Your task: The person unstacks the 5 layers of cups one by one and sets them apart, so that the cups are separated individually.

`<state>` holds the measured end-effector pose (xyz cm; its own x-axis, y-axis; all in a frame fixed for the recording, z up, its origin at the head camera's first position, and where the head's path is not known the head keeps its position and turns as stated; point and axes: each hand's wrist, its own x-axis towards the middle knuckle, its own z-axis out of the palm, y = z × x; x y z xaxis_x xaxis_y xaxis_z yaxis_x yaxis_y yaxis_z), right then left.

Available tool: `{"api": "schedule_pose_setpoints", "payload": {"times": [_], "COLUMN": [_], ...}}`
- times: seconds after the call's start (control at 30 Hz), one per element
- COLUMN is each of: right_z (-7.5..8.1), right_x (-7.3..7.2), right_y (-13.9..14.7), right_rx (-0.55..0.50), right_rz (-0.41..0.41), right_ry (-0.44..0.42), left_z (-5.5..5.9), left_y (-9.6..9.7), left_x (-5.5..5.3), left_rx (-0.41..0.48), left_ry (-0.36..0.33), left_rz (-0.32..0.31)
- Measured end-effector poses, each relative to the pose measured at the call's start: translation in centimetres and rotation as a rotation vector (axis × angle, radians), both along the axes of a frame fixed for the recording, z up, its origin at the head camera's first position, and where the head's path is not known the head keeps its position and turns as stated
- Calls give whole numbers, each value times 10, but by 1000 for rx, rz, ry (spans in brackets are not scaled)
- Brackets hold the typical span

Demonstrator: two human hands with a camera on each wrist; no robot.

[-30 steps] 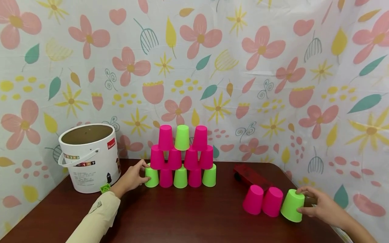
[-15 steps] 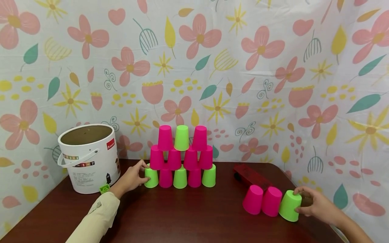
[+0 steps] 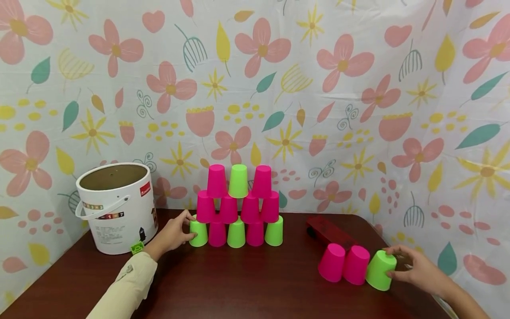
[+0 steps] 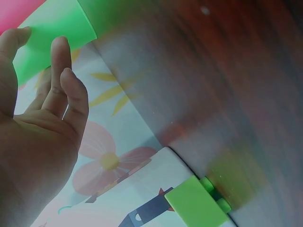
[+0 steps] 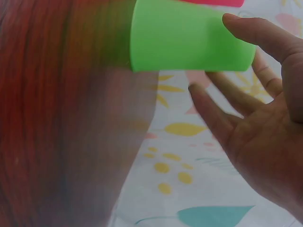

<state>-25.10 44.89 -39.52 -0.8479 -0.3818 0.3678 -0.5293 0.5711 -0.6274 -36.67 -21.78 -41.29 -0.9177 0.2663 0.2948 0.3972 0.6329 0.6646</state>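
Observation:
Upside-down pink and green cups stand in three stacked rows. My left hand (image 3: pixel 173 234) pinches the green cup (image 3: pixel 198 234) at the left end of the bottom row; in the left wrist view its thumb lies against the cup's side and some fingers are partly hidden. At the right, my right hand (image 3: pixel 420 269) holds another upside-down green cup (image 3: pixel 380 271), thumb on its side and a finger at its top edge. Two pink cups (image 3: pixel 331 262) stand directly left of that cup, side by side. A green cup (image 3: pixel 238 181) sits mid top row between two pink ones.
A white bucket (image 3: pixel 119 221) with a handle stands at the left, a green toy block (image 4: pixel 196 201) at its base. Behind the loose pink cups lies a dark red translucent object (image 3: pixel 330 232). A floral cloth (image 3: pixel 255 88) hangs behind the brown table (image 3: pixel 255 283).
The right hand and its green cup have shifted slightly left, closer to the two pink cups. The left hand and the stacked cups stay as they were.

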Motion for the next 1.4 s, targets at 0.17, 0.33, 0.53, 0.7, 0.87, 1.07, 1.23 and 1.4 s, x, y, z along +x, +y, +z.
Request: {"api": "schedule_pose_setpoints", "payload": {"times": [0.17, 0.33, 0.53, 0.7, 0.87, 1.07, 1.23, 1.4], "right_z": [13, 28, 37, 50, 61, 67, 71, 77], "right_x": [7, 12, 16, 19, 17, 11, 0, -12], "right_y": [-17, -42, -80, -111, -139, -167, -188, -212], "right_rx": [-9, -131, -394, -720, -779, -767, -705, -620], "right_rz": [-171, -356, -304, -202, -109, -84, -75, -88], "right_ry": [46, 131, 174, 104, 91, 69, 74, 96], "left_z": [0, 1, 1, 0, 0, 0, -1, -1], "left_y": [1, 1, 1, 1, 0, 1, 2, 2], "left_x": [1, 0, 0, 2, 3, 3, 2, 2], "left_rx": [3, 7, 11, 31, 43, 38, 44, 49], "left_ry": [4, 0, -4, -8, -5, -4, -8, -12], "left_rz": [5, 8, 12, -2, -7, -2, -7, -14]}}
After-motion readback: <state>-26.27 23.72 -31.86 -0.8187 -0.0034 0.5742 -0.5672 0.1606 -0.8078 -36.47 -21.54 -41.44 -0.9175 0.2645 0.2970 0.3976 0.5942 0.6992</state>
